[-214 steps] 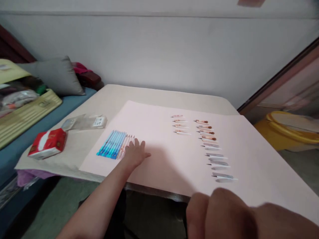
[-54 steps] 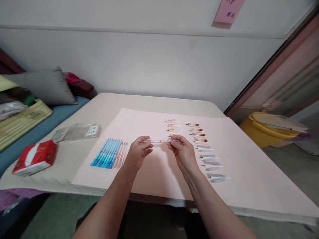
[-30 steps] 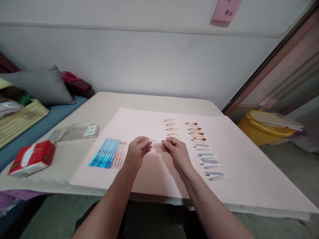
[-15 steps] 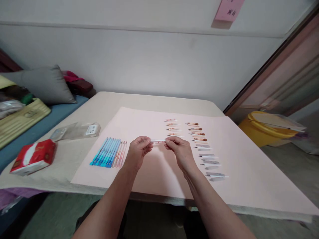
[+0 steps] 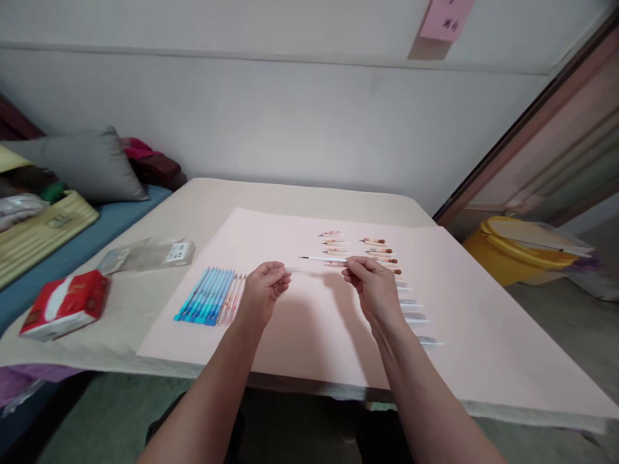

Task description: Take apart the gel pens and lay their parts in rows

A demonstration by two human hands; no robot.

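Observation:
Above the pink paper sheet (image 5: pixel 309 322), my left hand (image 5: pixel 262 293) pinches a short clear pen piece (image 5: pixel 291 270) at its fingertips. My right hand (image 5: pixel 371 287) pinches one end of a thin white refill (image 5: pixel 323 259), whose dark tip points left. The two pieces are apart. A row of blue and pink pens (image 5: pixel 211 296) lies left of my left hand. Two columns of small pen parts (image 5: pixel 380 248) lie on the paper beyond and under my right hand.
A beige table (image 5: pixel 203 206) carries the paper. A clear packet with a white label (image 5: pixel 147 253) and a red tissue pack (image 5: pixel 62 304) lie at its left. A grey cushion (image 5: pixel 80 161) sits far left. A yellow tub (image 5: pixel 522 248) stands at the right.
Earlier both hands held one pen together. Now my right hand has drawn the refill out to the right, and my left hand keeps the clear piece.

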